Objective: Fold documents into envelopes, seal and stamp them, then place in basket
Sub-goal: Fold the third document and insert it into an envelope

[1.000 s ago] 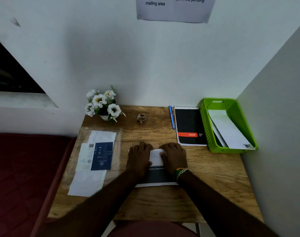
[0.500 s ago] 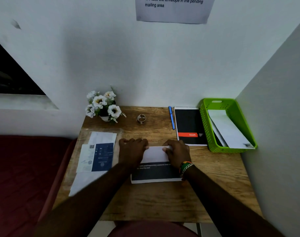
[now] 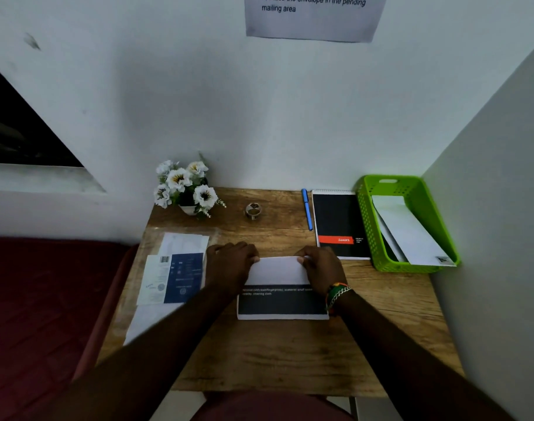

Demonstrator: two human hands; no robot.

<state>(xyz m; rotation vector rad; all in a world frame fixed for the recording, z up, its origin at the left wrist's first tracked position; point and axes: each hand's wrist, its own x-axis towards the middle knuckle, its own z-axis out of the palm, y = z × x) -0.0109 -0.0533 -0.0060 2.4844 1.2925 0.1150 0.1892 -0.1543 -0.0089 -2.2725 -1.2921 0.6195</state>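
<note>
A folded document (image 3: 277, 287) is laid flat at the middle of the wooden table (image 3: 274, 354). Its white folded flap is pinned at the left end by the left hand (image 3: 232, 265) and pinched at the right end by the right hand (image 3: 320, 268). The green basket (image 3: 366, 226), holding white envelopes (image 3: 411, 235), is positioned at the table's far right corner.

Over the last second both hands have slid apart along the far folded edge of the white sheet of paper with a dark printed band (image 3: 277, 275). The left hand (image 3: 230, 265) has moved out to the sheet's left end and the right hand (image 3: 320, 268) to its right end, uncovering the white folded flap between them.
</note>
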